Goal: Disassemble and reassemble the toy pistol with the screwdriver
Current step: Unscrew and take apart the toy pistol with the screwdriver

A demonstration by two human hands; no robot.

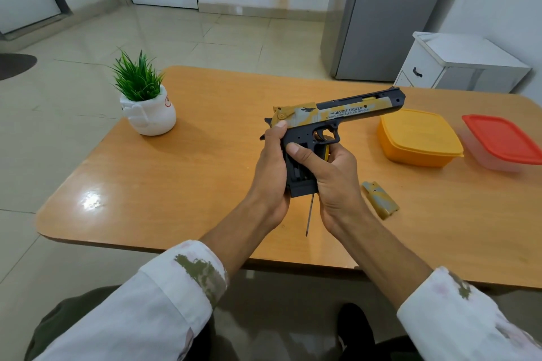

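Observation:
The toy pistol point(346, 110), black with a yellow and grey slide, is held upright above the wooden table point(181, 173), barrel pointing right. My left hand point(271, 167) grips the back of its grip. My right hand point(331, 176) holds the front of the grip, thumb pressed on its open black side, and also holds the screwdriver point(309, 217); the yellow handle shows by the trigger guard and the shaft points down toward me. The removed grip cover point(379, 199), yellow and grey, lies on the table right of my right hand.
A yellow lidded box point(419, 138) and a red-lidded clear box point(501, 142) stand at the right. A small potted plant point(145, 99) stands at the table's far left. A white cabinet point(457, 61) and a grey fridge point(390, 12) are beyond the table.

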